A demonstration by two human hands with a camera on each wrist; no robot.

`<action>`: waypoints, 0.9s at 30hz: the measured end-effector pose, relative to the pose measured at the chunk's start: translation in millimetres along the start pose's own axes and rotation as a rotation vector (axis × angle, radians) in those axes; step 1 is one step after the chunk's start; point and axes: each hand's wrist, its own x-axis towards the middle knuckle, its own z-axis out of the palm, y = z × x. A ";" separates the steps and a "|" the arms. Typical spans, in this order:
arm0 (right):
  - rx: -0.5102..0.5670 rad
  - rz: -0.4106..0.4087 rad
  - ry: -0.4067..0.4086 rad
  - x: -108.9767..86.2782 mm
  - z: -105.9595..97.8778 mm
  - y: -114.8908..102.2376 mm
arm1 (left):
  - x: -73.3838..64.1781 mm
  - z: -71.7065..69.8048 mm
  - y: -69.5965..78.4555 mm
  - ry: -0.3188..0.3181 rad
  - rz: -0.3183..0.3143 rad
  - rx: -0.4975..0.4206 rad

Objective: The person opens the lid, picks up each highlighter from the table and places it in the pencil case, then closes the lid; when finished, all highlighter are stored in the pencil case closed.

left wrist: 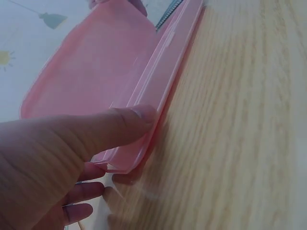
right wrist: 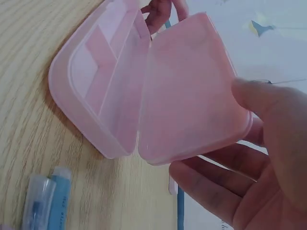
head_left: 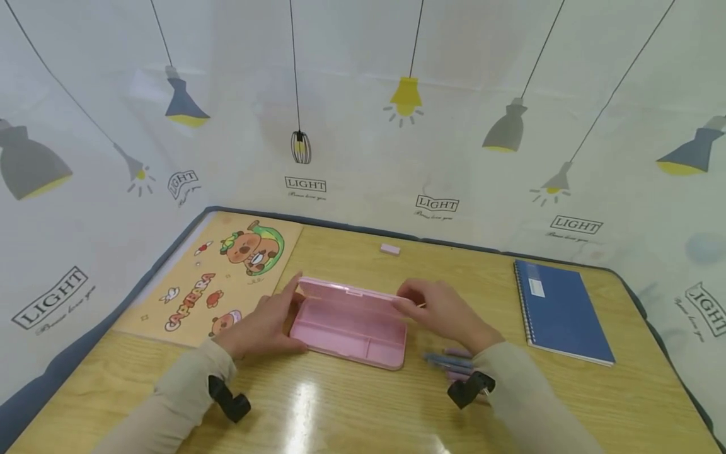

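Open pink case (head_left: 334, 334) on table (head_left: 351, 410), between hands. Left hand (head_left: 262, 328) grips left end, thumb against front wall (left wrist: 168, 67). Right hand (head_left: 445, 309) pinches raised lid (head_left: 348, 301) near right corner, thumb at edge, fingers behind.

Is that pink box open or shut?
Open: the pink box has its lid raised in the right hand, and its inner compartments show.

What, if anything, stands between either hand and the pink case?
Nothing visible: the left hand directly holds the left end of the pink case, and the right hand grips its raised lid. The pens lie apart, to the case's right.
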 end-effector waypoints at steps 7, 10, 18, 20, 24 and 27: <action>0.220 0.076 0.093 10.5 -1.1 12.1 | -3.5 4.8 -0.7 0.010 -0.028 0.025; 0.285 0.106 0.112 15.4 -0.5 15.7 | -4.5 5.6 -0.3 0.015 -0.033 0.033; 0.323 0.186 0.144 24.9 0.8 22.7 | -3.6 5.2 -2.4 0.055 0.093 0.115; 0.334 0.197 0.143 25.8 1.1 24.4 | -3.5 5.3 -3.9 0.053 0.113 0.139; 0.342 0.214 0.137 25.8 2.5 27.1 | -3.3 5.3 -5.8 0.041 0.133 0.161; 0.346 0.220 0.133 25.8 3.4 28.7 | -3.5 4.7 -5.9 0.034 0.137 0.169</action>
